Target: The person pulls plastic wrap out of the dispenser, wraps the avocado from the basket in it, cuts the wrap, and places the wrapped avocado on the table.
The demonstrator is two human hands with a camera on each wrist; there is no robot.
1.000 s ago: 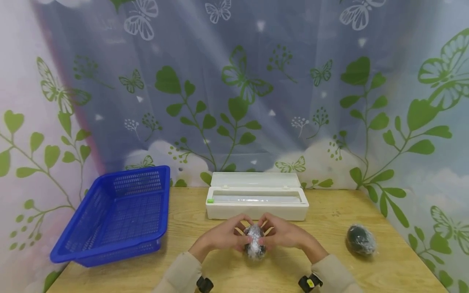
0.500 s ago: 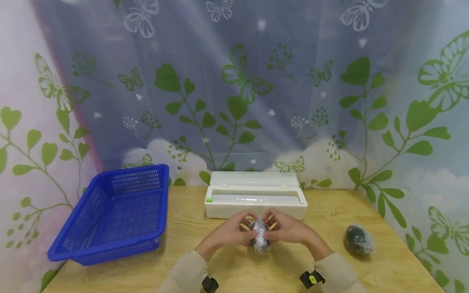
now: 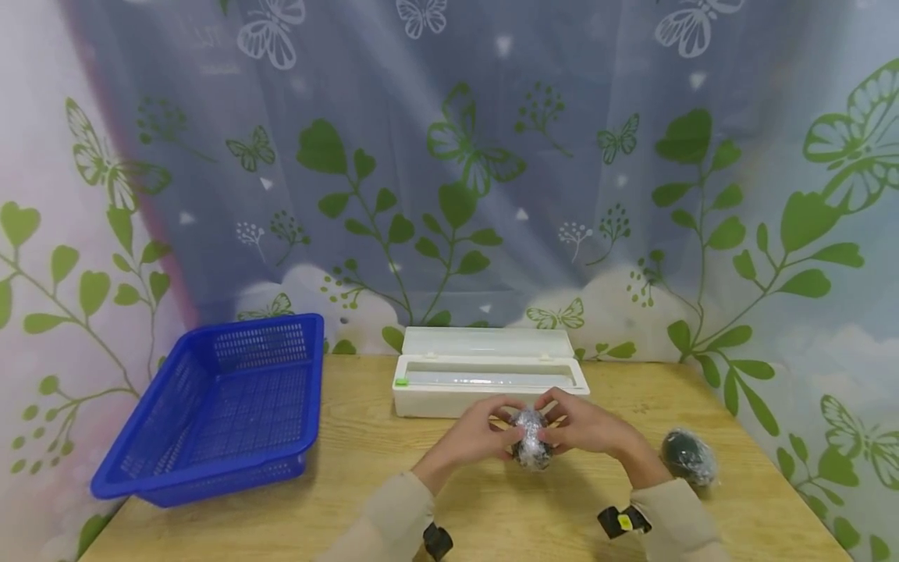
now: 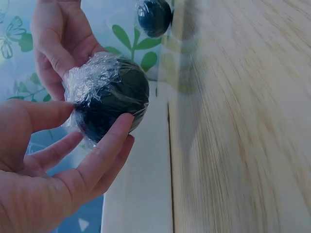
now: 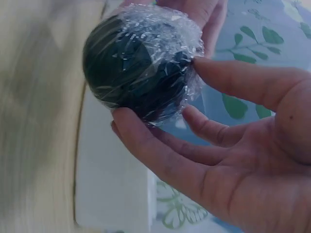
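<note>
Between my two hands is a dark green, rounded object [image 3: 531, 439] bundled in crinkled cling film, its exact kind hidden by the wrap. My left hand [image 3: 477, 432] holds one side, thumb and curled fingertips against the film. From the other side my right hand [image 3: 588, 424] grips it in the same way. The left wrist view shows the wrapped object [image 4: 116, 97] with film bunched on one face and smooth dark skin on the other. A second film-wrapped dark green object [image 3: 687, 457] lies on the table beyond my right forearm.
Behind my hands stands a white cling film box [image 3: 449, 404], lid raised, with a film roll [image 3: 485, 379] inside. A blue plastic basket [image 3: 211, 473] sits at the left of the wooden table [image 3: 365, 460]. A patterned curtain [image 3: 393, 257] hangs at the back.
Both hands have moved to the right and slightly away from me, carrying the wrapped object with them. The basket, white box and second wrapped object stay in place.
</note>
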